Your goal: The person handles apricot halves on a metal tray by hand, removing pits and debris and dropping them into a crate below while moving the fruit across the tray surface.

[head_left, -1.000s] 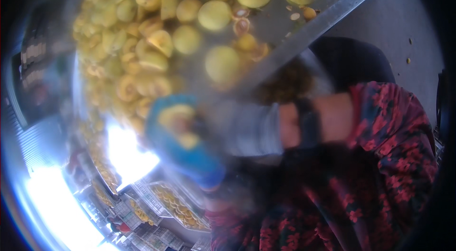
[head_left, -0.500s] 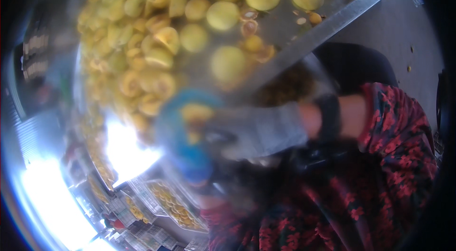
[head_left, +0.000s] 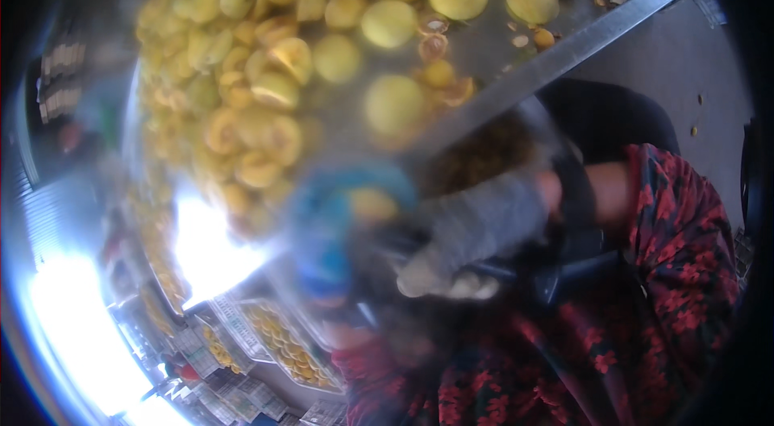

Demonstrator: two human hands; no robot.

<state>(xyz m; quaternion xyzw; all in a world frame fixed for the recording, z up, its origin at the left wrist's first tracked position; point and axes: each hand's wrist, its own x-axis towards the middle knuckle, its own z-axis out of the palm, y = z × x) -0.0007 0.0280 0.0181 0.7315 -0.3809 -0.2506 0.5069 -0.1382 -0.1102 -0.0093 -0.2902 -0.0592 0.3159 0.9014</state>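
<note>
My left hand (head_left: 326, 224), in a blue glove, is curled round a yellow peach-like fruit piece (head_left: 373, 206) at the table's near edge. Blur hides how the piece is cut. To its right, my grey-gloved right hand (head_left: 476, 232) points down and left, away from the fruit. Its pale fingertips are parted, and I see nothing between them. Beyond both hands lies a heap of whole and halved yellow fruit (head_left: 274, 87) on the metal table. A single round fruit (head_left: 395, 106) sits nearest, beside small reddish-brown pieces (head_left: 433, 47).
A raised metal rim (head_left: 564, 55) borders the table's right side. Below it is a container of brownish bits (head_left: 484, 150). At lower left, trays of yellow pieces (head_left: 286, 337) stand near newspaper sheets (head_left: 250, 394). Bright light glares off the table's left part.
My right hand has drawn away from the fruit piece, down and right, its fingers now pointing downward. My left hand has shifted slightly right, still holding the piece.
</note>
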